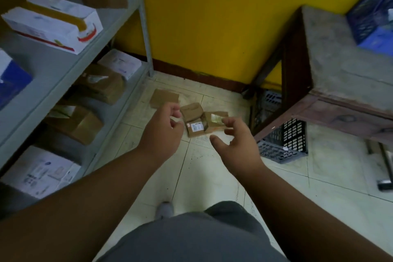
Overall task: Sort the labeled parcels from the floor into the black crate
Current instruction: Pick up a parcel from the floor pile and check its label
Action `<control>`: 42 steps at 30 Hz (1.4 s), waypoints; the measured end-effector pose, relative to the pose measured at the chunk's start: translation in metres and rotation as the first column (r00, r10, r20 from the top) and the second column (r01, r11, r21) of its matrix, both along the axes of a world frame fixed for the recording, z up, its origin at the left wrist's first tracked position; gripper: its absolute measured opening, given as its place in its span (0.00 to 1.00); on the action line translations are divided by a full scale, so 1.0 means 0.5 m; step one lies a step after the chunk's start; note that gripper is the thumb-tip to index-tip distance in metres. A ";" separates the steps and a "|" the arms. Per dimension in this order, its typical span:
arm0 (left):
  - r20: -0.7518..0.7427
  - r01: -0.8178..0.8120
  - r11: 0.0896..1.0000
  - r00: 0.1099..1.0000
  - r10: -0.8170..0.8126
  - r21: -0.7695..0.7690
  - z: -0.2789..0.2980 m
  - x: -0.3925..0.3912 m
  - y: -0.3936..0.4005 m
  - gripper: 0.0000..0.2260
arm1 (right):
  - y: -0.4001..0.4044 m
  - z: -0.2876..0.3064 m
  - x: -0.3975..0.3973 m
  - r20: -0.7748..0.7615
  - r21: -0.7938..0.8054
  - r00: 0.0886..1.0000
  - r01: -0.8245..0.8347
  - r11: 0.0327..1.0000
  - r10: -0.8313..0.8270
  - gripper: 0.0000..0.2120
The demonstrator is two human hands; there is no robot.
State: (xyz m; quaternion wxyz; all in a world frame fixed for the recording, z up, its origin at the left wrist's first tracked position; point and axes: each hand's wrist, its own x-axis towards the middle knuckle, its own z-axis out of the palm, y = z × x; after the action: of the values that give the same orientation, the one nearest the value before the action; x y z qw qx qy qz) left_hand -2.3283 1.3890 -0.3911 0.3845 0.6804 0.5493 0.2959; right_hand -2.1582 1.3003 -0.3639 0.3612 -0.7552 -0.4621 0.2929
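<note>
Three small brown cardboard parcels lie on the tiled floor near the wall: a plain one [164,97] at the back, one with a white label [194,119] in the middle, and one with a shiny label [214,121] to its right. My left hand [162,127] hovers above the floor left of the labelled parcel, fingers loosely curled, holding nothing. My right hand [236,142] hovers just right of the parcels, fingers spread and relaxed, empty. The black crate [282,142] stands on the floor under the wooden table, partly hidden by its leg.
A grey metal shelf rack [89,53] on the left holds white and brown boxes. A worn wooden table [340,74] fills the right, with a blue crate [374,6] on top. The yellow wall [212,17] is behind. My foot [164,208] is on the tiles.
</note>
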 end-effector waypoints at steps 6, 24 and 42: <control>-0.057 0.061 0.991 0.996 -0.068 -0.120 -0.087 0.094 0.125 0.14 | 0.119 -0.069 0.109 -0.007 -0.117 0.999 0.037 0.993 -0.038 0.15; -0.241 -0.166 0.899 0.968 0.071 -0.405 -0.697 0.430 0.575 0.10 | 0.675 -0.775 0.336 -0.115 -0.500 0.993 -0.093 0.861 0.041 0.17; -0.477 0.134 0.858 0.783 -0.398 -0.496 -1.566 0.502 0.745 0.17 | 0.769 -1.630 0.359 -0.333 -0.805 0.588 0.230 0.548 -0.737 0.10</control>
State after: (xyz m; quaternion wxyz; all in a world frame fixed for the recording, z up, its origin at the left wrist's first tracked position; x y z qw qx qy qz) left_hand -2.0773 1.7613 -1.1740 0.3856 0.7051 0.5851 -0.1083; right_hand -1.9786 1.6848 -1.1789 0.2582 -0.7834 0.0827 0.5592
